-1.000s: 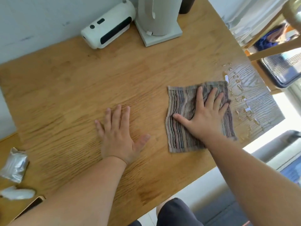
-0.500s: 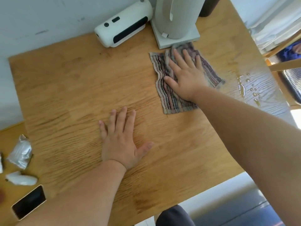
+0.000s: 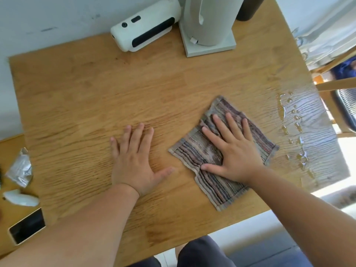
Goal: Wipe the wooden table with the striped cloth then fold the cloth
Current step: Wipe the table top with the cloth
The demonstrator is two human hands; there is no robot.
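The right hand [image 3: 234, 151] lies flat on the cloth [image 3: 213, 187], fingers straight and spread, thumb out to the side, palm pressing down; it grips nothing. The cloth sits on the right half of the table [image 3: 96, 93], towards the near edge, turned at an angle so that one corner points away and another reaches almost to the near edge. It lies mostly flat, with a few wrinkles bunched up beside the fingers and thumb. The left hand [image 3: 133, 158] rests palm down on bare wood just to the left of the cloth, fingers straight and close together, thumb pointing at the cloth without touching it. Water drops [image 3: 294, 120] and a wet sheen cover the table's right edge, just beyond the cloth's right corner. At the far edge stand a white device [image 3: 146, 29] lying on its side, a pale grey appliance [image 3: 210, 18] on a square base, and a dark cylinder [image 3: 248, 8] behind it. On a lower surface to the left lie a foil packet [image 3: 20, 168], a small white object [image 3: 21, 198] and a phone [image 3: 27, 226], screen up.
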